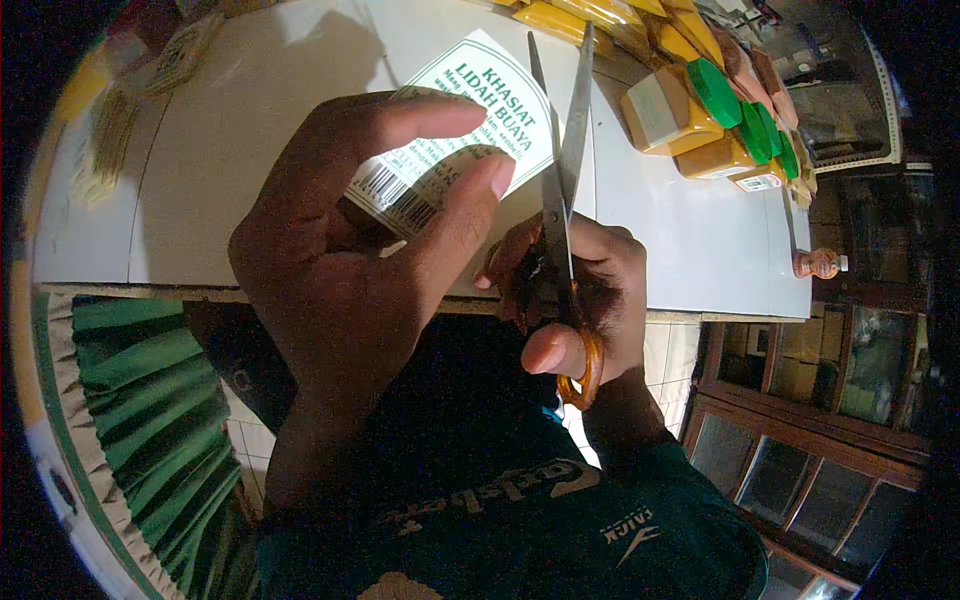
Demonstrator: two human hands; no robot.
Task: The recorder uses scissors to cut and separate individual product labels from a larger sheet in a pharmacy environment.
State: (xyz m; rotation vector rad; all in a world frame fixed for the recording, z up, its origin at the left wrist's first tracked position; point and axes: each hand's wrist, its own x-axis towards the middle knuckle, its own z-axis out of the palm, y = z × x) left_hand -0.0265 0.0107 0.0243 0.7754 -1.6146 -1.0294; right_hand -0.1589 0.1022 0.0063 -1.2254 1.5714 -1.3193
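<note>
So the left hand [340, 250] is up close to the camera, pinching a white paper label [455, 130] with green print and a barcode between the thumb and the forefinger, right at the label's lower corner. The label is held just above a white tabletop [690, 240]. The right hand [580, 290] has its fingers closed through the orange handles of a pair of scissors [563, 190], and the blades point up and away, slightly apart, sitting right at the label's right edge. Can't really tell if the paper is between the blades or just behind them, the angle's bad there. Off to the upper right on the table there's a row of yellow bottles [680, 115] with green caps [715, 92], lying on their sides and packed close together. A green pleated cloth [150, 400] hangs at the lower left below the table edge, and wooden glass-fronted cabinets [810, 440] show at the lower right
</note>
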